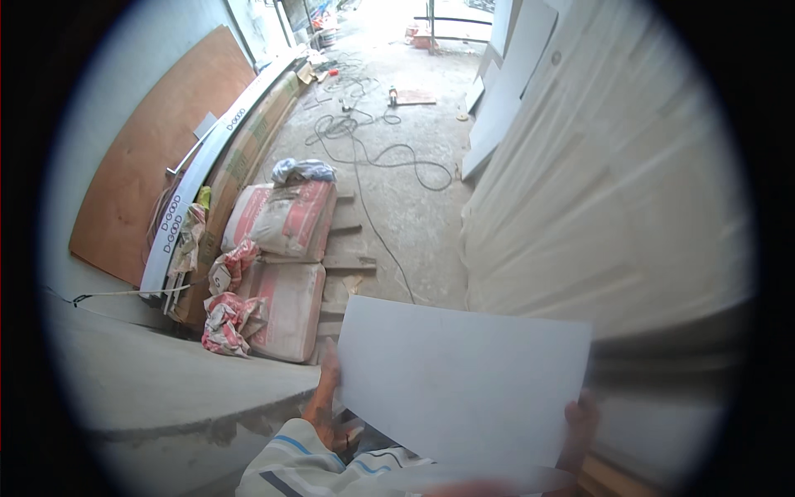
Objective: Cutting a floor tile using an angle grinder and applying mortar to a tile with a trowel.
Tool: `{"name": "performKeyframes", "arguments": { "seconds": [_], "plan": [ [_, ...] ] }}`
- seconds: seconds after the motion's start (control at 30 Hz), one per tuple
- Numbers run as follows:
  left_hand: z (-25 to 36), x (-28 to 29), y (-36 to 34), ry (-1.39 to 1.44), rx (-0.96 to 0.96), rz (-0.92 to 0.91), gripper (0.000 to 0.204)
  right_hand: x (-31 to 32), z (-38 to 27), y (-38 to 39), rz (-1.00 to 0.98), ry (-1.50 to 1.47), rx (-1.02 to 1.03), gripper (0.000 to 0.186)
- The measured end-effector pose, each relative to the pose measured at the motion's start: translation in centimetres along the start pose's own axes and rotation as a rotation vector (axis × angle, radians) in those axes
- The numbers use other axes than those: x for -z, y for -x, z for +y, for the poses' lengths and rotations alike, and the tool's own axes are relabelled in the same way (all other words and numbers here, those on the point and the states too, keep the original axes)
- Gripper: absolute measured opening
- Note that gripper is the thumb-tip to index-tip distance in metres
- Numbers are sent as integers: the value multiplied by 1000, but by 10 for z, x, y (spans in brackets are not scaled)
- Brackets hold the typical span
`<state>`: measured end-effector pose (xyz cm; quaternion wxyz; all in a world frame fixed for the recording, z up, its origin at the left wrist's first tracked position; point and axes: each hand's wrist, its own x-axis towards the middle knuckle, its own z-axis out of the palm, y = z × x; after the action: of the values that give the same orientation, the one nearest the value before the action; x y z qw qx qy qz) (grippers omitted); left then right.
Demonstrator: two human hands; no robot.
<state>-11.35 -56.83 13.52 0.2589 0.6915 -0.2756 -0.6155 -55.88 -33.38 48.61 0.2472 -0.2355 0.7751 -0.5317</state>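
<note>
A flat white rectangular panel (464, 377) is held up in front of me at the lower middle, tilted, its near edge close to my body. On its left edge rests my left hand (330, 373), closed on the rim with part of the fingers hidden behind the sheet. My right hand (582, 414) grips the opposite edge, fingertips curled over the front face. Striped white, blue and dark cloth (302, 460) shows beneath the panel. A pale, blurred shape with a reddish patch lies across the bottom edge; what it is I cannot make out.
Stacked sacks (286, 311) lie on a wooden pallet (352, 262) to the left. Beyond them lean long boxes (248, 149) and a brown board (166, 157). A black cable (377, 228) loops over the concrete floor. Pale sheeting (613, 182) hangs at right, beside leaning white boards (513, 91).
</note>
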Motion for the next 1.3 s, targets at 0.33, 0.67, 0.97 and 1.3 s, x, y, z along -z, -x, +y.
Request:
{"name": "performKeyframes", "arguments": {
  "seconds": [0.33,0.67,0.97,1.3],
  "plan": [
    [177,8,-144,101,76,115,92,-197,-96,-262,-564,-325,-308,47],
    [329,-111,-353,265,-382,-406,80,-404,-196,-538,-373,-518,-319,34],
    [604,-244,-558,273,-11,148,81,-598,-213,-789,-293,-531,8,38],
    [863,-350,-731,124,170,91,80,-797,-277,-1023,-298,-400,-227,43]
  ]
}}
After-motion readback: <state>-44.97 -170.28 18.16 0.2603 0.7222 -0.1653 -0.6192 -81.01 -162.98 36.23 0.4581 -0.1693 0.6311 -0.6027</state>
